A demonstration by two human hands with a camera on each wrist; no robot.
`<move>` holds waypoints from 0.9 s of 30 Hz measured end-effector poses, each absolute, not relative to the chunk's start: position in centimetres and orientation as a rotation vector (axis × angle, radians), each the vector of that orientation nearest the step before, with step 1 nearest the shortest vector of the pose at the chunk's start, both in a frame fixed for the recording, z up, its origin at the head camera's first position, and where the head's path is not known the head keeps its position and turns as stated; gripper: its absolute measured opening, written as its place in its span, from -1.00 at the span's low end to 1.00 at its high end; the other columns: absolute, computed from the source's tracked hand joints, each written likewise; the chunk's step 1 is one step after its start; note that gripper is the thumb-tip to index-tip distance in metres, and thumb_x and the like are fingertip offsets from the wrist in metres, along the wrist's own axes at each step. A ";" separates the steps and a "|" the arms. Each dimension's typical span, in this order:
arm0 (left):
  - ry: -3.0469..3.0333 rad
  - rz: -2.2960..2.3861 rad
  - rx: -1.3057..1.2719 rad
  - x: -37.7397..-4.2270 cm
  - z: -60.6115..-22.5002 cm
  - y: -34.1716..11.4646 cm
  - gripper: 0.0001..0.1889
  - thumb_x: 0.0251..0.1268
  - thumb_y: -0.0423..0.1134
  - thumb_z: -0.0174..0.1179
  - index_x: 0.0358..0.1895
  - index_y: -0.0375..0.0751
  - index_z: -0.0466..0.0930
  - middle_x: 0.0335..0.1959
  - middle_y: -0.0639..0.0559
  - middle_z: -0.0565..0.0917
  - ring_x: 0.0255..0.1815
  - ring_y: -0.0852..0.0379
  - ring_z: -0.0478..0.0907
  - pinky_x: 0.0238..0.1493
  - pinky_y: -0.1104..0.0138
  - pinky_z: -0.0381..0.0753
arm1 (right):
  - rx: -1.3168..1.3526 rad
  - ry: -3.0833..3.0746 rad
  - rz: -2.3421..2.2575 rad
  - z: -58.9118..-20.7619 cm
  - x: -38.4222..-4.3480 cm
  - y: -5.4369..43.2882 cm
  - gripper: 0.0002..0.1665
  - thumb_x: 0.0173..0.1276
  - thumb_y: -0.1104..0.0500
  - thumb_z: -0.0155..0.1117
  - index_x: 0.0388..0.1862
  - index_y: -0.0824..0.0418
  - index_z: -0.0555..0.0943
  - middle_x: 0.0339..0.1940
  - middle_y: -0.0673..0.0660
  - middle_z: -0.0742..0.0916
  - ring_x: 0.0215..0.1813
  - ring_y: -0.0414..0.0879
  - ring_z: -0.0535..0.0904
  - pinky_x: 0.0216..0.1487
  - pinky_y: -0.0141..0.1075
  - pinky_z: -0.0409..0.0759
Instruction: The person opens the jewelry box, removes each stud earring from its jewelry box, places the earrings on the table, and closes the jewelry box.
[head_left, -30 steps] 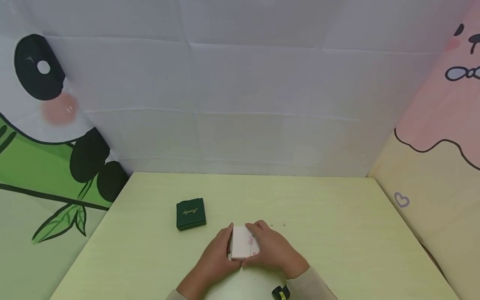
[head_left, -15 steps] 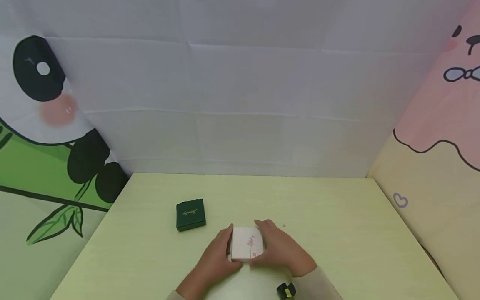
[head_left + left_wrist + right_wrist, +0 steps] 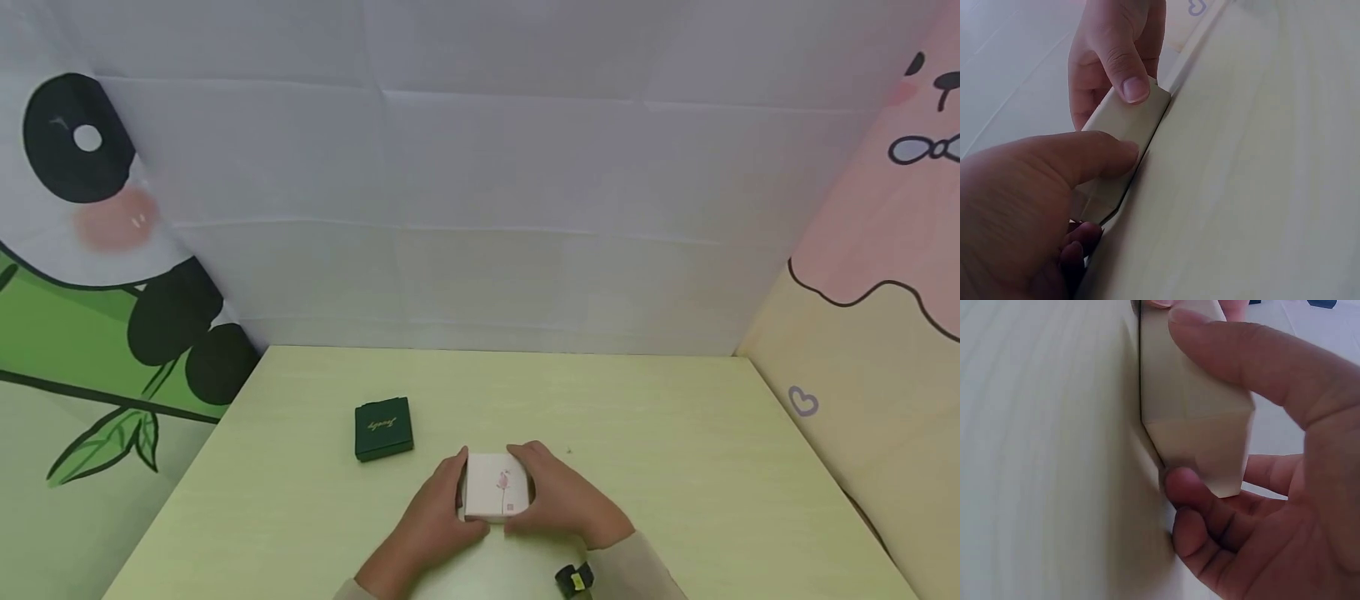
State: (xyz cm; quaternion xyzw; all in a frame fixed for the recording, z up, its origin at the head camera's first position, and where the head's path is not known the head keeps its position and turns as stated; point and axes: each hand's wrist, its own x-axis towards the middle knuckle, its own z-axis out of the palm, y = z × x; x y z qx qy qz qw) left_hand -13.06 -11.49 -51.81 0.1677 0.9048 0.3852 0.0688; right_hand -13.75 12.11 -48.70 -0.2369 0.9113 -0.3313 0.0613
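A small white box (image 3: 491, 487) with a pink flower print lies on the table between my two hands. My left hand (image 3: 438, 512) grips its left side, the thumb along the near face. From the right, my right hand (image 3: 562, 496) holds the box with its thumb at the near face and a finger at the far corner. Both thumbs press the same pale side wall of the box (image 3: 1138, 119) in the left wrist view. In the right wrist view the box's end (image 3: 1204, 450) shows, with curled fingertips beside its lower edge.
A dark green box (image 3: 383, 429) with gold lettering lies farther back to the left on the pale yellow table (image 3: 637, 417). White cloth (image 3: 487, 208) stands behind the table, with printed cartoon panels at both sides. A black strap device (image 3: 574, 581) sits by the right sleeve.
My right hand has shifted right along the white box, uncovering more of its printed top. The left hand stays nearly in place, and the green box has not moved on the table.
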 end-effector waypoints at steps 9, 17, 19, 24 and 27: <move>2.719 1.170 0.481 -13.0 -51.6 -11.1 0.12 0.03 -0.12 0.53 0.62 -0.39 0.05 0.50 -0.23 0.32 0.46 -0.17 0.33 0.40 -0.11 0.33 | -0.710 2.724 -1.053 -49.1 -14.0 12.0 0.21 -0.05 -0.01 0.72 0.54 0.30 0.32 0.28 0.05 0.49 0.05 -0.18 0.47 0.14 -0.24 0.51; 2.731 1.155 0.462 -13.0 -51.3 -10.9 0.11 0.03 -0.16 0.52 0.61 -0.42 0.05 0.49 -0.24 0.32 0.44 -0.14 0.35 0.39 -0.08 0.35 | -0.731 2.736 -1.050 -49.4 -14.1 11.9 0.20 -0.04 0.00 0.70 0.53 0.31 0.32 0.26 0.04 0.49 0.03 -0.19 0.47 0.12 -0.25 0.51; 2.735 1.147 0.461 -13.0 -51.2 -10.8 0.11 0.03 -0.18 0.52 0.60 -0.44 0.04 0.49 -0.26 0.32 0.43 -0.14 0.36 0.38 -0.08 0.37 | -0.734 2.739 -1.048 -49.3 -14.1 11.9 0.19 -0.04 0.01 0.70 0.53 0.31 0.32 0.26 0.04 0.49 0.03 -0.19 0.47 0.12 -0.25 0.51; 2.736 1.149 0.457 -13.2 -50.8 -10.7 0.12 -0.03 -0.24 0.51 0.60 -0.46 0.03 0.48 -0.28 0.32 0.40 -0.14 0.38 0.36 -0.07 0.39 | -0.722 2.734 -1.060 -48.9 -14.1 11.9 0.19 -0.03 0.00 0.69 0.54 0.30 0.31 0.27 0.05 0.49 0.05 -0.18 0.48 0.13 -0.23 0.51; 2.739 1.159 0.476 -13.6 -50.3 -10.5 0.11 -0.03 -0.26 0.48 0.60 -0.46 0.02 0.49 -0.29 0.31 0.42 -0.16 0.36 0.38 -0.06 0.37 | -0.717 2.731 -1.079 -48.5 -14.4 12.1 0.20 -0.02 0.02 0.69 0.55 0.31 0.30 0.28 0.07 0.49 0.05 -0.16 0.48 0.14 -0.22 0.51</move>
